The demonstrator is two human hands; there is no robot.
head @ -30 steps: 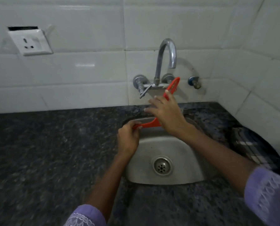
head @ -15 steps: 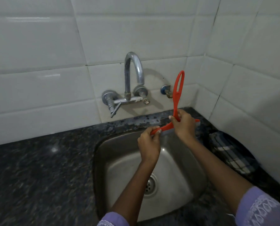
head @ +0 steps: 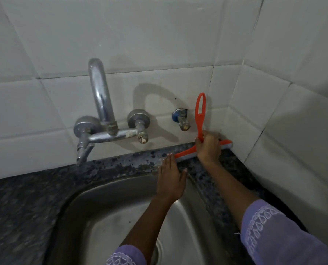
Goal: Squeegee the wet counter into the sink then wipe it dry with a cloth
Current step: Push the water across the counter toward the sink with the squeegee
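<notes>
Risk: the squeegee (head: 198, 148) blade lies along the worktop (head: 121, 165) back strip at the rear right corner, hard against the wall, so a pull toward the sink (head: 106, 217) could skip water trapped at the wall joint or tip the blade off the narrow strip; the handle also stands just beside the small wall valve (head: 181, 119) and may snag it. Right hand (head: 209, 148) has its grip clamped round the handle base, handle upright; left hand (head: 170, 178) lies flat, fingers straight, on the sink's back rim, fingertips (head: 168, 158) touching the blade's left end. No cloth in view.
</notes>
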